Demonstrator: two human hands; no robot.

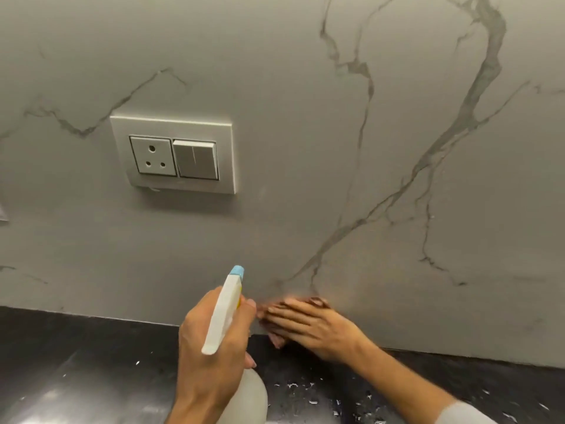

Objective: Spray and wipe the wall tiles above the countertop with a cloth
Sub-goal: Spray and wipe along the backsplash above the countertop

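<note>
My left hand (211,347) grips a white spray bottle (224,310) with a blue nozzle tip that points up at the grey marble-veined wall tiles (305,179). Its translucent body (247,399) shows below my wrist. My right hand (308,325) lies flat against the bottom of the wall, just above the countertop joint. It presses a dark reddish-brown cloth (318,302), most of which is hidden under the fingers. The hand looks blurred.
A white plate with a three-pin socket and switches (172,154) is set in the wall at upper left. The glossy black countertop (91,362) runs along the bottom, with wet speckles (321,393) near the right forearm.
</note>
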